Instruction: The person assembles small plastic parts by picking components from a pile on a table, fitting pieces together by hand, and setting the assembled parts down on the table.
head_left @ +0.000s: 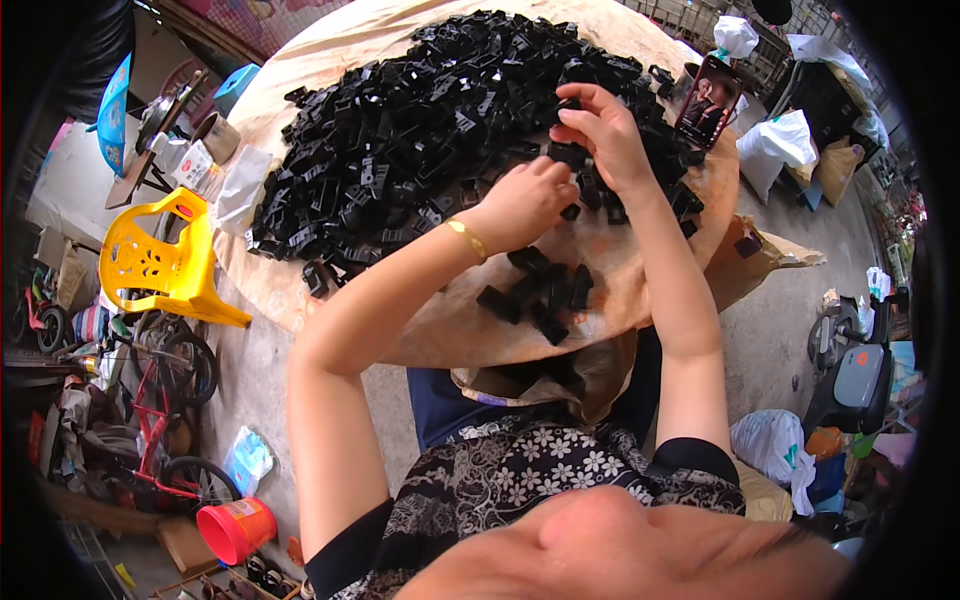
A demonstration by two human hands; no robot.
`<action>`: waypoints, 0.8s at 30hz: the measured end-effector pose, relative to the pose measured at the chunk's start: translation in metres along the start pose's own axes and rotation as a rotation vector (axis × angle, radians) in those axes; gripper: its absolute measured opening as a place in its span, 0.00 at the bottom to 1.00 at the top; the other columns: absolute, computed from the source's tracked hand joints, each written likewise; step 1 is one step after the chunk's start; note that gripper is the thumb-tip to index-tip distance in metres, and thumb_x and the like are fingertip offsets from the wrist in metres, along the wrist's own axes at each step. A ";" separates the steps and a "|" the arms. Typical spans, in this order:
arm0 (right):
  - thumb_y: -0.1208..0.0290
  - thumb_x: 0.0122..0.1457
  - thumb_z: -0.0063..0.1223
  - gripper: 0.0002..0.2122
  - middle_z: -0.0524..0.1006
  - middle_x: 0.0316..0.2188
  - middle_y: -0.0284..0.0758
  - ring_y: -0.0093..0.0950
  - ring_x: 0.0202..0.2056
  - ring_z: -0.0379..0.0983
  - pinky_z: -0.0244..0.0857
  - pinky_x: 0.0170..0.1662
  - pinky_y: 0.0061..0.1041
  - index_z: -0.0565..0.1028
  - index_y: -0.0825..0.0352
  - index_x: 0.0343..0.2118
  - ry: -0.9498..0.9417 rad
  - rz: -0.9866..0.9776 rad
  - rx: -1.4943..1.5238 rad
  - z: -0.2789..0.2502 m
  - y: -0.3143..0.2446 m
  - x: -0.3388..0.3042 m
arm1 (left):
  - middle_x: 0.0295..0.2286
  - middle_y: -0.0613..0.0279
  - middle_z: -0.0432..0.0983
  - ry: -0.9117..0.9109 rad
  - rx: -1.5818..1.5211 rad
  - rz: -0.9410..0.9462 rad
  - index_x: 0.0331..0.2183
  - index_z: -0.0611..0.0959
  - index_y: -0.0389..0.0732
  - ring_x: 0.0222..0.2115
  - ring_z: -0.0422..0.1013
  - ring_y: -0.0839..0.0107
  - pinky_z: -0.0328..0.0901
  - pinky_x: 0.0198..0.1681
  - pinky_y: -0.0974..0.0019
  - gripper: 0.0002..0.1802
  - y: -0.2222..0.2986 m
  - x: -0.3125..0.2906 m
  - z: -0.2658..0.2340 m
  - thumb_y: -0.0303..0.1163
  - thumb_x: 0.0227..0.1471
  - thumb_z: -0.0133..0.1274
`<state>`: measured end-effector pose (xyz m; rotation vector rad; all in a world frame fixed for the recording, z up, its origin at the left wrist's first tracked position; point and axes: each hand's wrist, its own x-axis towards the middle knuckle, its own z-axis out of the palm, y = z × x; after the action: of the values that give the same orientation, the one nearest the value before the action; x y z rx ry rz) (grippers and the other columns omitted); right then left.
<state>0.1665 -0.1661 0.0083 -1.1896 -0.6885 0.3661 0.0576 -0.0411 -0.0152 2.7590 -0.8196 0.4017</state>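
A big heap of small black plastic parts (400,150) covers much of the round, cloth-covered table (440,335). At the heap's near right side, my right hand (608,138) pinches a black plastic part (568,103) between thumb and fingers. My left hand (528,205) is just to its left and lower, with curled fingers; what they hold, if anything, is hidden. Black parts lie close around both hands. Nearer to me, a small group of loose black parts (545,290) rests on the cloth.
A brown sack (600,385) hangs open at the table's near edge, over my lap. A phone (708,100) stands at the far right of the table. A yellow plastic chair (155,255) is at the left, with a red bucket (237,530) and bicycle (150,425) nearer.
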 end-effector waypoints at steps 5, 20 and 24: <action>0.79 0.52 0.53 0.08 0.75 0.29 0.30 0.20 0.33 0.72 0.68 0.39 0.18 0.73 0.69 0.36 -0.186 -0.065 -0.062 0.014 -0.002 -0.017 | 0.25 0.59 0.74 0.393 -0.560 -0.672 0.35 0.69 0.35 0.22 0.71 0.72 0.67 0.24 0.71 0.17 -0.011 -0.027 -0.008 0.28 0.45 0.58; 0.80 0.47 0.58 0.09 0.77 0.29 0.35 0.22 0.29 0.74 0.69 0.34 0.20 0.74 0.70 0.33 0.056 -0.459 -0.409 0.062 0.014 -0.042 | 0.37 0.63 0.70 0.671 -1.741 -0.699 0.47 0.67 0.38 0.37 0.69 0.75 0.67 0.42 0.71 0.20 0.008 -0.049 -0.036 0.25 0.51 0.51; 0.79 0.47 0.58 0.09 0.77 0.30 0.35 0.24 0.30 0.74 0.68 0.36 0.21 0.74 0.69 0.33 0.047 -0.427 -0.491 0.064 0.010 -0.045 | 0.36 0.64 0.72 0.718 -1.567 -0.592 0.46 0.68 0.38 0.36 0.70 0.76 0.68 0.40 0.74 0.21 0.000 -0.054 -0.029 0.24 0.50 0.54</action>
<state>0.0920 -0.1434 -0.0015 -1.4607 -1.0010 -0.2027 0.0085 -0.0057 -0.0061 1.1164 0.0287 0.3325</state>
